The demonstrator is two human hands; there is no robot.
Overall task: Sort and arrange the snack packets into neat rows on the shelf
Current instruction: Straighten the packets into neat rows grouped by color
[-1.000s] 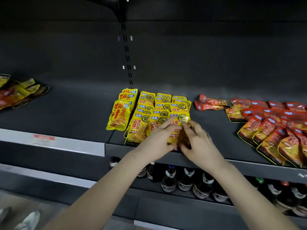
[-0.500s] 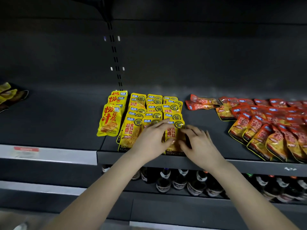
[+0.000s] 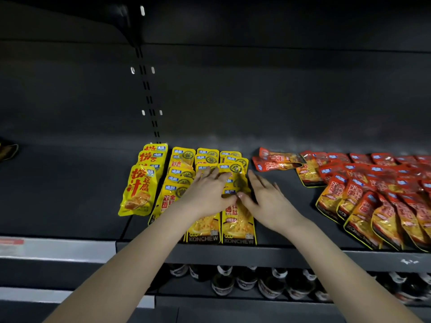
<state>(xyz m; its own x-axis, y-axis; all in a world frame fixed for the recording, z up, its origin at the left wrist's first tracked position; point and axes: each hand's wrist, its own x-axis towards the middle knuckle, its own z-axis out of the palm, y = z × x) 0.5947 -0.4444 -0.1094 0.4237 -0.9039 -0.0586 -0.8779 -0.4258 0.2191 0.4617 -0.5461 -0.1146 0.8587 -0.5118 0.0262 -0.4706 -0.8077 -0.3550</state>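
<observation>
Several yellow snack packets (image 3: 238, 220) lie in overlapping rows on the dark shelf (image 3: 291, 206) at the centre. My left hand (image 3: 207, 194) lies flat across the middle rows, fingers spread. My right hand (image 3: 265, 203) rests beside it on the rightmost yellow row, fingers straight, thumb touching a packet. Neither hand grips anything. A separate row of yellow packets with big red characters (image 3: 137, 190) sits to the left. Red and orange packets (image 3: 373, 201) lie in loose slanted rows at the right.
Two red packets (image 3: 275, 159) lie sideways between the yellow and red groups. Dark bottles (image 3: 268, 283) stand on the lower shelf. A few packets (image 3: 8, 151) show at the far left edge. The shelf's front lip (image 3: 303, 255) runs below my wrists.
Both hands have slid up the yellow rows away from the shelf's front edge and flattened out, uncovering the front packets. The view has shifted right and closer.
</observation>
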